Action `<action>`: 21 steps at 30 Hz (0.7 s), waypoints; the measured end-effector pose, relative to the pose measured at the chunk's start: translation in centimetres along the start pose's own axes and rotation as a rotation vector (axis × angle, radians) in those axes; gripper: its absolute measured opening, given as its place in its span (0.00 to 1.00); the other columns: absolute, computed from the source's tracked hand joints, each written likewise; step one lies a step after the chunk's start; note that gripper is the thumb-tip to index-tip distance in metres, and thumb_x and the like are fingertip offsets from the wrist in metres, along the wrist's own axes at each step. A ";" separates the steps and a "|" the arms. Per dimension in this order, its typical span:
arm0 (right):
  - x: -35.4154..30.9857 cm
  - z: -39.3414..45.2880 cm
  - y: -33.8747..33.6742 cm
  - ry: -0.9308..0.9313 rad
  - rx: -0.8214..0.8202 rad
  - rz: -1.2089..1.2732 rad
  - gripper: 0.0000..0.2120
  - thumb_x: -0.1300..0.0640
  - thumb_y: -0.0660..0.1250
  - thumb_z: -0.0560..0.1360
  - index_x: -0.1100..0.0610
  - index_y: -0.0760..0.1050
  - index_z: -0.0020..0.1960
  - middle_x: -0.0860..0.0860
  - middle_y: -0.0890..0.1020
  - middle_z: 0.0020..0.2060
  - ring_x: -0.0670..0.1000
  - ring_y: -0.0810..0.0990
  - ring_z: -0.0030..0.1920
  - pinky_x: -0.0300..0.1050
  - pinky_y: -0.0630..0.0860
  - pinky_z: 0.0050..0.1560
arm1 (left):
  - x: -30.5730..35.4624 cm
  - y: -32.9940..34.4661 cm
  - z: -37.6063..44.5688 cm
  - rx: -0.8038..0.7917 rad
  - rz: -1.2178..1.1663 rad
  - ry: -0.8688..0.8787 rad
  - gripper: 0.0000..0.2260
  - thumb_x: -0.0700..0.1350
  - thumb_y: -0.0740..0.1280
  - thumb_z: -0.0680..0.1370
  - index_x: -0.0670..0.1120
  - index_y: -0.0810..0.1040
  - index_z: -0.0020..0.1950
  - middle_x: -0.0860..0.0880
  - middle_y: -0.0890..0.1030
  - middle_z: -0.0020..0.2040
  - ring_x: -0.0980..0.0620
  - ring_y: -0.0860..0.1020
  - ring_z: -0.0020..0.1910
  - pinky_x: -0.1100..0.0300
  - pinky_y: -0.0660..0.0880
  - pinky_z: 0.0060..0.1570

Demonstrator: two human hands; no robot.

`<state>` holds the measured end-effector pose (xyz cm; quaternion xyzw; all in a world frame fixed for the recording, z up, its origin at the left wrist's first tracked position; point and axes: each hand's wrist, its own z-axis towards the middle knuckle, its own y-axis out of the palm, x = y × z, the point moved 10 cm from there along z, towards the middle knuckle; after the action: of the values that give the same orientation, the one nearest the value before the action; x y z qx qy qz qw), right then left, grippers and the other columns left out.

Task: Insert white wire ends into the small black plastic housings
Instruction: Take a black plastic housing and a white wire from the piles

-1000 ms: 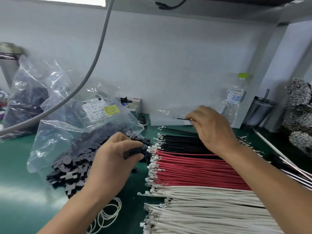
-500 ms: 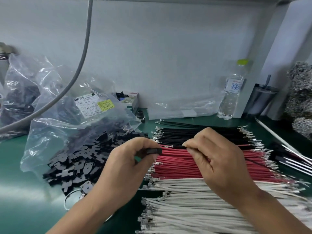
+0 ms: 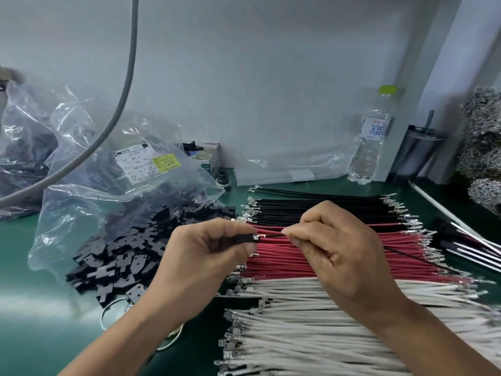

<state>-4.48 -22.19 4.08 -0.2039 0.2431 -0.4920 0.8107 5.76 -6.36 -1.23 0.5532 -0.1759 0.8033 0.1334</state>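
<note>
Head view: left hand [image 3: 200, 256] grip pinches a small black housing [image 3: 245, 238]; right hand [image 3: 336, 248] grip pinches a thin black wire [image 3: 273, 235], its metal terminal at the housing's mouth. White wires [image 3: 311, 321] lie below both grips on the green worktop [image 3: 40, 308].

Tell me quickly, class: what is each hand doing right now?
Left hand: fingers pinch a small black housing.
Right hand: fingers pinch a thin black wire, its metal end at the housing.
</note>
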 end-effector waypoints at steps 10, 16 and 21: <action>0.4 0.0 1.1 0.083 -0.105 0.145 0.08 0.56 0.69 0.78 0.57 0.86 0.50 0.46 0.79 0.41 0.45 0.78 0.40 0.39 0.75 0.39 | 0.9 0.3 0.1 -0.043 0.132 0.106 0.09 0.43 0.76 0.70 0.49 0.89 0.50 0.48 0.86 0.42 0.51 0.84 0.41 0.65 0.79 0.42; -0.7 0.0 1.7 0.031 -0.123 0.084 0.06 0.59 0.68 0.78 0.59 0.84 0.49 0.47 0.79 0.43 0.47 0.79 0.42 0.46 0.78 0.40 | 0.5 0.4 0.1 -0.054 0.207 0.108 0.10 0.41 0.78 0.72 0.53 0.89 0.49 0.49 0.85 0.42 0.52 0.83 0.39 0.64 0.78 0.40; -0.4 -0.2 2.0 0.056 -0.152 0.110 0.07 0.58 0.68 0.79 0.58 0.84 0.49 0.47 0.79 0.43 0.46 0.79 0.43 0.43 0.78 0.43 | 0.4 0.4 0.0 -0.056 0.147 0.082 0.09 0.44 0.77 0.70 0.53 0.89 0.49 0.46 0.85 0.41 0.49 0.83 0.39 0.58 0.82 0.42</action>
<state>-3.34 -21.01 2.88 -0.2374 0.3129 -0.4325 0.8116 5.47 -6.74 -0.89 0.5014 -0.2331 0.8276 0.0966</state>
